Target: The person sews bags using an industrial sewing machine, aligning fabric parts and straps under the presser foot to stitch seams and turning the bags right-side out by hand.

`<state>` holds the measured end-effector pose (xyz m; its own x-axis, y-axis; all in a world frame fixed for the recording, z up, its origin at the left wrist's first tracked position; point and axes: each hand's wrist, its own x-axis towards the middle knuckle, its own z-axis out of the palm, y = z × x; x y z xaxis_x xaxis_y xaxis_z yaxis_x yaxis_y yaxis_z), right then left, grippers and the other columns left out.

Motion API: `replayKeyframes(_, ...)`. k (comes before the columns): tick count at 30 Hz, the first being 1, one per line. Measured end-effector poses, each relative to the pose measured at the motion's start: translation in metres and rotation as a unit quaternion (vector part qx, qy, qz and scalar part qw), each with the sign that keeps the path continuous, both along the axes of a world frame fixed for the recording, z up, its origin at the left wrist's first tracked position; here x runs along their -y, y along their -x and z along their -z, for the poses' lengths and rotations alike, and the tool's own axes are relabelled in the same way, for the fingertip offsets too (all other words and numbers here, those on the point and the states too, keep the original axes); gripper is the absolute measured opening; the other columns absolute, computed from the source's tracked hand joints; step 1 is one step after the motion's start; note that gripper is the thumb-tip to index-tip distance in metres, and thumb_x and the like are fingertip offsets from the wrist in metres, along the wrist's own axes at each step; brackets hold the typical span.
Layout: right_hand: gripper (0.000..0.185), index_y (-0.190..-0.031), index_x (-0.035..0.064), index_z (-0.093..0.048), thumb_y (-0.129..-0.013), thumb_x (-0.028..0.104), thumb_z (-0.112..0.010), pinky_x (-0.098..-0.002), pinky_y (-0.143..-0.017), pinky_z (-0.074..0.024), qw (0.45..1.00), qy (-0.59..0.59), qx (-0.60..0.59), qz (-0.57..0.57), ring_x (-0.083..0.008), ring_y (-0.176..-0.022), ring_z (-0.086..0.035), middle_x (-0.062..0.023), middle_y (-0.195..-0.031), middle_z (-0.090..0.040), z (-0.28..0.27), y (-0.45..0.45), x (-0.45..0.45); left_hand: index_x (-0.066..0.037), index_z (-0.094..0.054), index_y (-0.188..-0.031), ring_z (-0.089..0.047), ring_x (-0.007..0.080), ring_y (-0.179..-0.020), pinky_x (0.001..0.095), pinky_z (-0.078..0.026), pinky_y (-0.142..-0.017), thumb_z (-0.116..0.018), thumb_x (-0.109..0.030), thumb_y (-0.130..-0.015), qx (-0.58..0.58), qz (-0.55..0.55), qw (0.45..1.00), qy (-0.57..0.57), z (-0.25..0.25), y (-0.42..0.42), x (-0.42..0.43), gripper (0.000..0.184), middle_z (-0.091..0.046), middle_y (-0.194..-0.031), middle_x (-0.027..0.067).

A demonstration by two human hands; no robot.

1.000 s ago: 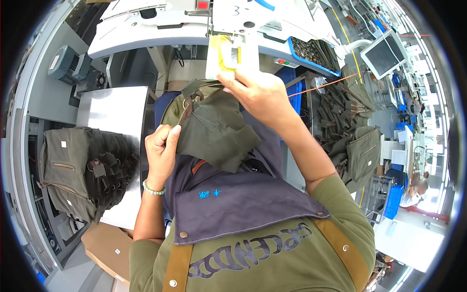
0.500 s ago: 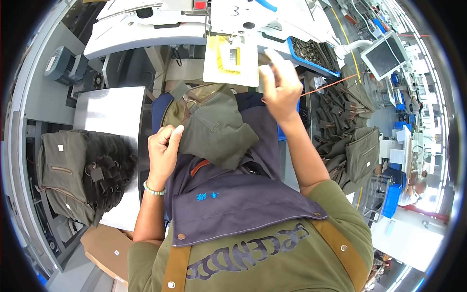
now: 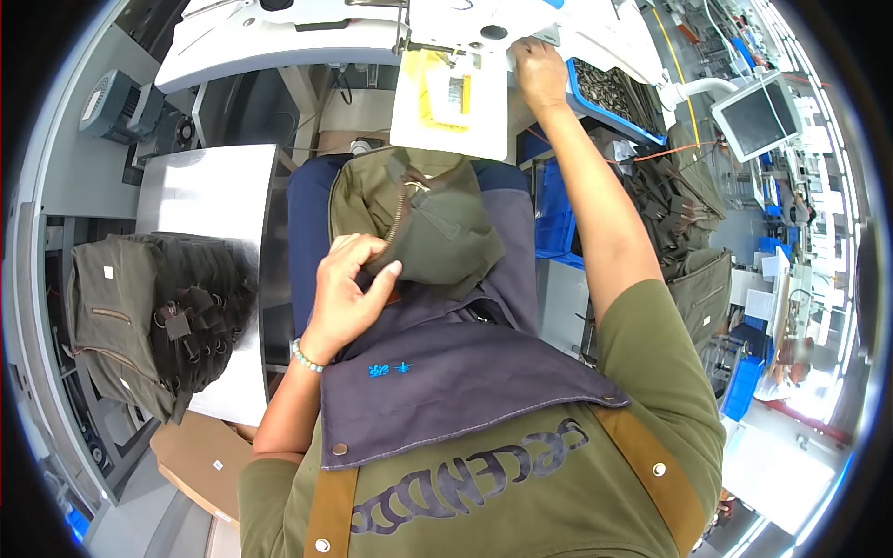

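An olive-green zippered bag (image 3: 437, 228) lies on my lap, its zipper edge standing up and its mouth partly gaping. My left hand (image 3: 353, 288) pinches the near edge of this bag by the zipper, thumb on one side and fingers on the other. Stretched forward, my right hand (image 3: 539, 70) is at the right side of the white sewing machine (image 3: 456, 28), with its fingers curled down. Whatever those fingertips touch or hold is hidden. The machine's pale plate (image 3: 409, 130) with a yellow frame sits between my hands, just beyond the bag.
A blue tray (image 3: 614, 112) of small metal parts sits right of my right hand. Stacked olive bags (image 3: 112, 298) rest on the metal table (image 3: 209, 186) at left. More bags (image 3: 698, 288) are piled at right, below a monitor (image 3: 758, 116). A cardboard box (image 3: 200, 465) lies lower left.
My right hand has moved forward from beside the plate to the machine's right side. My left hand has shifted right along the bag, whose zipper edge is now lifted and turned.
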<state>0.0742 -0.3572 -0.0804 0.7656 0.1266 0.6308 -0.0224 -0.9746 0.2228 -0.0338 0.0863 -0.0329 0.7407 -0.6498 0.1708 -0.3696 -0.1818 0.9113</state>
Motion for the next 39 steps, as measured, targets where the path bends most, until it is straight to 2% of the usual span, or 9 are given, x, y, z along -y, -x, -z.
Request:
replayKeyframes(9,0.040,-0.123,0.0125,-0.068,-0.086,0.013,-0.056,-0.0404,-0.085,-0.0381,0.991,0.089,-0.067,0.073,-0.0230,-0.114,-0.052,-0.0071,-0.122,-0.058,0.008,0.008,-0.005,0.005,-0.064,-0.103,-0.058,0.0345,-0.083,0.0393,-0.047,-0.080,-0.069,-0.003,-0.082,0.032,0.075,0.997,-0.014,0.009,0.019,0.012,0.023,-0.063,-0.089,0.0166)
replayKeyframes(13,0.029,-0.111,0.0060,-0.071,-0.085,0.014,-0.059,-0.0451,-0.082,-0.0490,0.985,-0.136,-0.096,-0.042,-0.0298,-0.097,-0.062,-0.0107,-0.103,-0.067,-0.003,0.026,-0.038,0.006,-0.064,-0.107,-0.061,0.0376,-0.089,0.0392,-0.049,-0.082,-0.068,0.001,-0.084,0.056,0.084,0.994,-0.036,0.017,0.026,0.018,0.024,-0.066,-0.097,0.0197)
replayKeyframes(17,0.031,-0.104,-0.0023,-0.070,-0.080,0.016,-0.063,-0.0418,-0.082,-0.0535,0.735,-0.466,-0.393,-0.297,-0.0370,-0.094,-0.066,-0.0185,-0.102,-0.070,-0.057,0.100,-0.116,0.005,-0.066,-0.105,-0.062,0.0372,-0.089,0.0400,-0.050,-0.082,-0.069,0.002,-0.083,0.063,0.080,0.994,-0.032,0.016,0.022,0.021,0.022,-0.067,-0.097,0.0187)
replayKeyframes(19,0.039,-0.110,-0.0044,-0.067,-0.077,0.017,-0.063,-0.0419,-0.083,-0.0541,0.699,-0.416,-0.567,-0.131,-0.0377,-0.095,-0.065,-0.0215,-0.101,-0.068,-0.086,0.135,-0.143,0.004,-0.067,-0.104,-0.062,0.0366,-0.090,0.0399,-0.050,-0.083,-0.071,0.001,-0.082,0.062,0.139,0.988,-0.036,0.014,0.013,0.020,0.023,-0.067,-0.097,0.0183)
replayKeyframes(21,0.046,-0.114,-0.0048,-0.065,-0.074,0.018,-0.064,-0.0412,-0.079,-0.0540,0.788,-0.376,-0.421,-0.244,-0.0355,-0.089,-0.065,-0.0205,-0.100,-0.067,-0.091,0.166,-0.160,0.000,-0.069,-0.103,-0.062,0.0341,-0.101,0.0403,-0.048,-0.091,-0.075,0.000,-0.077,0.086,0.246,0.963,-0.073,0.012,-0.005,0.017,0.027,-0.068,-0.103,0.0159)
replayKeyframes(28,0.021,-0.088,0.0015,-0.062,-0.068,0.005,-0.060,-0.0355,-0.071,-0.0473,0.790,-0.452,-0.334,-0.246,-0.0282,-0.083,-0.059,-0.0109,-0.089,-0.062,-0.134,0.220,-0.162,-0.003,-0.070,-0.093,-0.060,0.0294,-0.112,0.0403,-0.043,-0.102,-0.069,-0.003,-0.078,0.250,0.212,0.911,-0.250,0.097,-0.108,0.003,0.016,-0.068,-0.103,0.0132)
replayKeyframes(32,0.025,-0.089,0.0028,-0.060,-0.077,0.008,-0.081,-0.0329,-0.075,-0.0462,0.852,-0.447,-0.230,-0.147,-0.0238,-0.081,-0.057,-0.0085,-0.083,-0.060,-0.136,0.230,-0.143,-0.002,-0.068,-0.089,-0.060,0.0310,-0.110,0.0420,-0.044,-0.101,-0.070,-0.002,-0.077,0.300,0.201,0.916,-0.174,0.045,-0.103,0.004,0.012,-0.067,-0.097,0.0112)
replayKeyframes(35,0.017,-0.091,0.0017,-0.059,-0.082,0.003,-0.074,-0.0323,-0.082,-0.0455,0.850,-0.493,-0.149,-0.111,-0.0202,-0.091,-0.058,-0.0078,-0.097,-0.061,-0.120,0.229,-0.128,-0.003,-0.065,-0.087,-0.060,0.0316,-0.115,0.0486,-0.044,-0.105,-0.072,0.001,-0.074,0.368,0.162,0.906,-0.132,-0.034,-0.079,-0.001,0.015,-0.065,-0.092,0.0083)
replayKeyframes(39,0.011,-0.099,0.0080,-0.060,-0.097,0.018,-0.062,-0.0320,-0.098,-0.0427,0.714,-0.683,-0.107,-0.111,-0.0180,-0.111,-0.056,-0.0070,-0.121,-0.058,-0.069,0.219,-0.119,-0.004,-0.065,-0.085,-0.066,0.0289,-0.110,0.0508,-0.046,-0.106,-0.076,-0.005,-0.070,0.426,0.141,0.886,-0.115,-0.101,-0.033,-0.023,0.018,-0.068,-0.084,0.0050)
